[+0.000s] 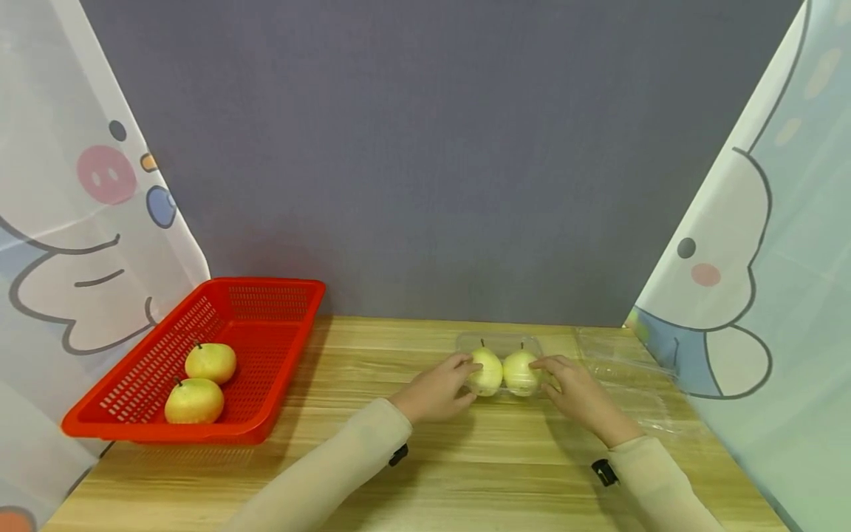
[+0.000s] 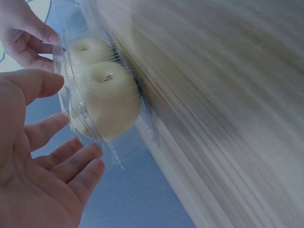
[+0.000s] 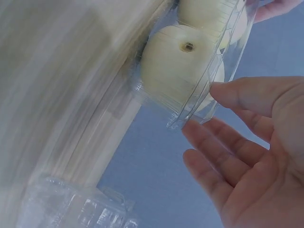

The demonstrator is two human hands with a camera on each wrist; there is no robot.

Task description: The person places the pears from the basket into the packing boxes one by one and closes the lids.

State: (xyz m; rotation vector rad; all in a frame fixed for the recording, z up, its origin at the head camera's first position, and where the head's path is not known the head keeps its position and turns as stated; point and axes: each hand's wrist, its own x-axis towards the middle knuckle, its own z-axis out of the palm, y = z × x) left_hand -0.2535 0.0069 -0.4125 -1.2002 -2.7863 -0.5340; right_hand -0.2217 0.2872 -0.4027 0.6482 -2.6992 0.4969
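Two pale yellow pears [image 1: 521, 372] sit side by side in a clear plastic clamshell box [image 2: 111, 154] on the table. Clear plastic lies over them; whether its rim is fully fastened I cannot tell. My left hand [image 1: 435, 389] is at the box's left end, its loosely spread fingers [image 2: 88, 164] touching the rim and its thumb held apart. At the opposite end my right hand [image 1: 580, 395] pinches the rim between thumb and fingers [image 3: 204, 137]. In the right wrist view, the nearer pear [image 3: 166, 66] shows through the plastic.
A red plastic basket [image 1: 255, 425] stands at the left with two yellow pears [image 1: 194, 401] inside. More clear plastic boxes [image 1: 631, 391] lie at the table's right side. A grey panel [image 1: 425, 162] rises behind the wooden table [image 1: 372, 355], with printed curtains on both sides.
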